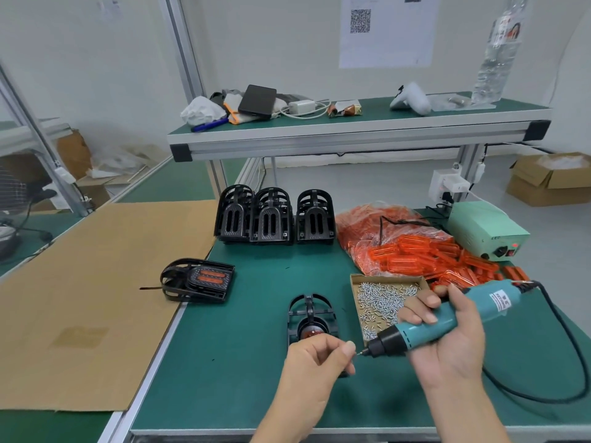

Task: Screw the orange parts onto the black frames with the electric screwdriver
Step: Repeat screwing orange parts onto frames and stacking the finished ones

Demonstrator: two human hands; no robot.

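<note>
Above the green bench, the right hand (447, 334) is gripping the teal electric screwdriver (444, 318) tilted leftward, while the left hand (316, 356) is pinching fingertips closed at its bit, over a black frame (311, 318) showing orange inside.

teal screwdriver (447, 318), green table (256, 362), orange parts (415, 251)

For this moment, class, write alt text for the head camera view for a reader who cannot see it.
A right hand holds a teal electric screwdriver, its tip by the pinched fingers of the left hand, above a black frame on a green table. Nearby are a tray of screws, orange parts and more black frames.
</note>
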